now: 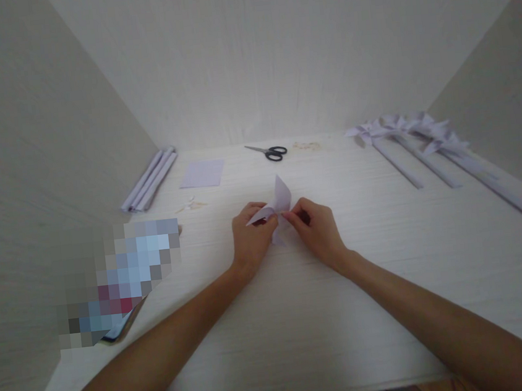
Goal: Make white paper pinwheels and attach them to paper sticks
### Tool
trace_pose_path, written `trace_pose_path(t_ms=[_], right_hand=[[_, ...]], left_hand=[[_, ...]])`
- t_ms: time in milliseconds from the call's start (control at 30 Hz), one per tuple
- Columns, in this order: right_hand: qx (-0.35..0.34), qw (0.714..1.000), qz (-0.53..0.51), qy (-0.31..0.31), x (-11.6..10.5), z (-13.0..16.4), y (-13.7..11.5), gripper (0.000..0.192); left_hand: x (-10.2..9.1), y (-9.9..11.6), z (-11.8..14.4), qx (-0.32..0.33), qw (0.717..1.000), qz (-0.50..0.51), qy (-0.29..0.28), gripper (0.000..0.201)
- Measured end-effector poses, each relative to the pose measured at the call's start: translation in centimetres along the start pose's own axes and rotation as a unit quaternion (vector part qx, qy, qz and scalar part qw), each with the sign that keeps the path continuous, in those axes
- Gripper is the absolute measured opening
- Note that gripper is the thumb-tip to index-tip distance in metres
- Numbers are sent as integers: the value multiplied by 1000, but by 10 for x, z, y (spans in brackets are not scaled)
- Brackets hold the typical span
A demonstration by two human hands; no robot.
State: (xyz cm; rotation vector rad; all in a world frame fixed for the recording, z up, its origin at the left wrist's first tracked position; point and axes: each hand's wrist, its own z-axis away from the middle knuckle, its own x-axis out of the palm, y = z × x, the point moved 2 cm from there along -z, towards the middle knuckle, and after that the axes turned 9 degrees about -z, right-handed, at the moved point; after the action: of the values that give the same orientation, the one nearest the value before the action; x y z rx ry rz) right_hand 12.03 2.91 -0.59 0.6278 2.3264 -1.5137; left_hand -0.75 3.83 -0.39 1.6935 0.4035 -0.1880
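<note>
Both hands were at mid-tabletop (301, 315), working one folded piece of pale lilac paper (279, 201). Left hand (252, 238) had its fingers (263, 215) pinched on the paper's left flap. Right hand (317, 230) had its fingers (291, 217) pinched on the paper near the centre fold. The paper was held just above the surface, one pointed flap sticking up, another flap angled down between the two hands.

Counts for the rest:
- 1 pair of scissors (269, 151), black handles, lying closed at the back centre, well apart from the hands.
- 1 flat square sheet of lilac paper (202, 173), back left of centre.
- Rolled paper tubes (150, 179) stacked against the left wall, probably 3, though the overlap made an exact count hard.
- Paper pinwheels on sticks (411, 142) at the back right, roughly 4, heads bunched together, sticks fanning toward the right edge.
- Small scraps (191, 204) near the flat sheet, and a faint pile of bits (306, 146) just right of the scissors.
- 1 blurred-out object (120, 278) at the left edge of the tabletop, unreadable.

White walls enclosed the tabletop on three sides.
</note>
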Motion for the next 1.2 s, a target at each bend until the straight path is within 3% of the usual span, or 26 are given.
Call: trace_pose_path(t_ms=[267, 600, 867, 1200], right_hand=[[8, 998, 55, -25, 1, -1, 0, 36], [-15, 1000, -7, -11, -1, 0, -2, 23], [4, 999, -50, 9, -1, 0, -5, 13], [-24, 1000, 6, 9, -2, 3, -5, 15]], left_hand=[[1, 0, 1, 13, 1000, -12, -17, 6], [2, -1, 0, 13, 1000, 11, -16, 4], [-1, -5, -2, -14, 999, 19, 35, 10], [-2, -2, -1, 2, 1000, 11, 21, 5]])
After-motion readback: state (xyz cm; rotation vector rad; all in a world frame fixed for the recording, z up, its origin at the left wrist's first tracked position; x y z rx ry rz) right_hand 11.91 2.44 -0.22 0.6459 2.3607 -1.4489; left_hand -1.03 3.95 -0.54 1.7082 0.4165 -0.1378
